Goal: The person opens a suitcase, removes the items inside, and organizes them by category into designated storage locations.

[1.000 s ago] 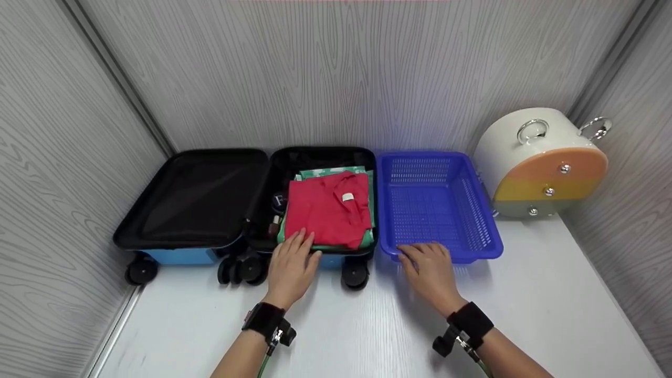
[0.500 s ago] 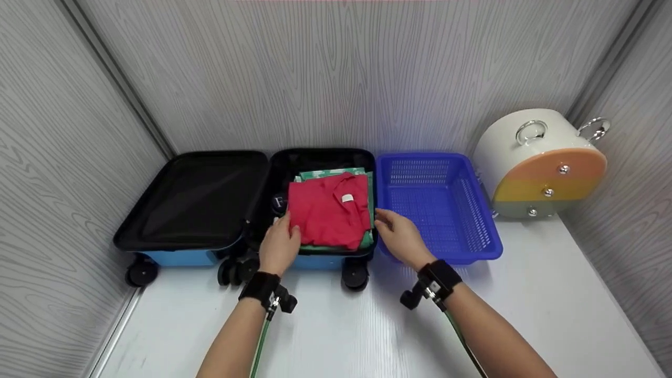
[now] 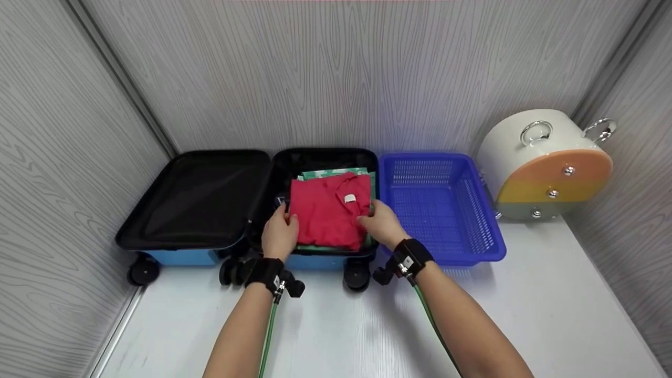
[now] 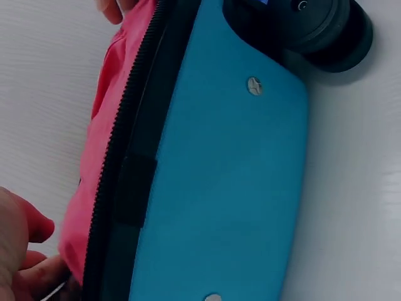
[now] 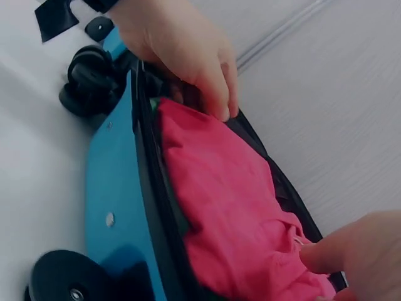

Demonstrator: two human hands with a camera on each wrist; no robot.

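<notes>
Shirt (image 3: 328,210): red, folded, lying in the case between the fingers of both hands; its white tag (image 3: 349,198) is nearer the right fingers.
Left hand (image 3: 279,236): at the shirt's left edge, thumb spread away from the fingers, a fingertip touching the cloth.
Right hand (image 3: 386,223): at the opposite edge, thumb resting on the shirt, fingers reaching past the edge; whether they pinch any cloth I cannot tell.
Green cloth (image 3: 331,172): under the shirt, its patterned border showing beyond both sets of fingertips.
Dark item (image 3: 280,200): just past the left fingertips, partly hidden.
Case (image 3: 320,262): around the shirt and the fingertips, blue outside, black within, one wheel (image 3: 357,278) on the near side of the fingers.
Lid (image 3: 205,194): laid back to the left of the left fingers, black lining up.
Basket (image 3: 496,252): blue, just right of the right fingers.
White box (image 3: 556,178): well right of the right fingers, beyond the basket, with ring handles and a striped, knobbed front.
</notes>
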